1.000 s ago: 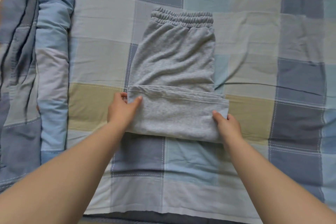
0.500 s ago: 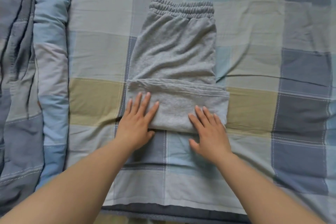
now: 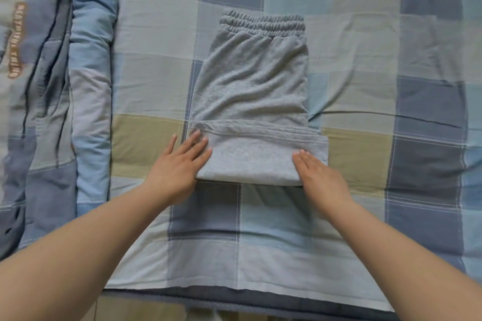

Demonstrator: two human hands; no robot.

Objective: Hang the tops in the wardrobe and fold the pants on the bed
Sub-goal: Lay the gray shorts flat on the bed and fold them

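Grey sweatpants [image 3: 253,81] lie partly folded on the checked bed sheet [image 3: 365,60], waistband at the far end and the legs folded up into a thick band at the near end. My left hand [image 3: 177,167] rests flat with fingers spread on the band's near left corner. My right hand [image 3: 318,177] lies flat with fingers together on the band's near right corner. Neither hand grips the cloth. No tops or wardrobe are in view.
A rolled, quilted duvet [image 3: 52,112] in the same blue and beige checks runs along the left side of the bed. The bed's front edge [image 3: 234,297] runs just below my forearms.
My hands went from gripping the folded band's sides to pressing flat on its middle, then slid apart to the band's near corners. The pants stay in place.
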